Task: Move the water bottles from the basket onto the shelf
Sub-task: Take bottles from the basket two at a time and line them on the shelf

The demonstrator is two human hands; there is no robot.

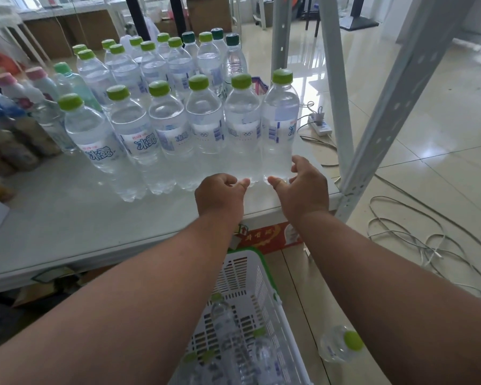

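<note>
Front row of six water bottles upright on the white shelf, lime-green caps, clear bodies, white-and-blue labels. Rightmost bottle at the shelf's right end, just beside the second bottle from the right. Right hand at the base of the rightmost bottle, thumb and fingers curled loosely either side of it; actual contact not clear enough to call. Left hand at the base of the second bottle from the right, fingers curled in, thumb tip near the plastic, nothing gripped.

More green-capped bottles in rows behind; pink-capped and blue-capped drinks crowding the left. Grey shelf upright close on the right.

Below, white basket with green rim, several bottles lying inside. One loose bottle on the floor just beside the basket. White cables and a power strip on the tiles.
</note>
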